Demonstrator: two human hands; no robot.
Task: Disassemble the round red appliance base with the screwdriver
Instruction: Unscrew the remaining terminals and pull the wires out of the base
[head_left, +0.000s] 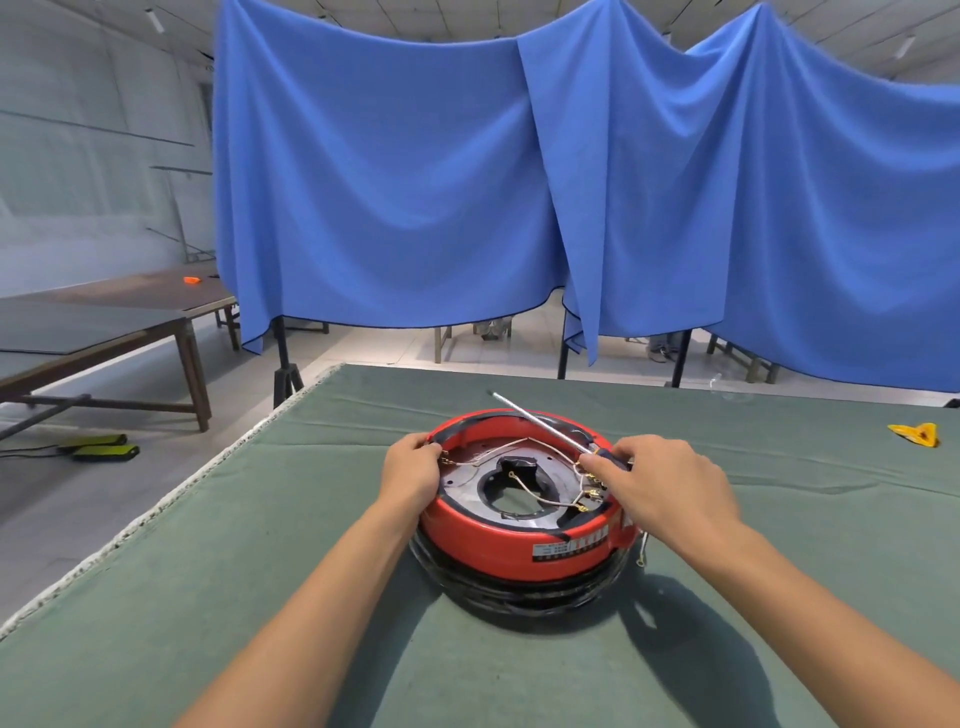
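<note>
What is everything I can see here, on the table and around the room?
Appliance base: one, red with a black underside, round, near the middle of the green table, open side up.
Wires: several, pale with brass ends, inside the base.
Screwdriver: one, silver shaft, lying across the base's far right rim, tip pointing away.
Green table cover: one, over the work table.
Yellow object: one, far right on the table; what it is I cannot tell.
Blue cloth: hung as a backdrop behind the table.
Side tables: dark, at left.
Orange item: one, small, on a side table.
Left hand: grips the base's left rim.
Right hand: holds the screwdriver's handle.
</note>
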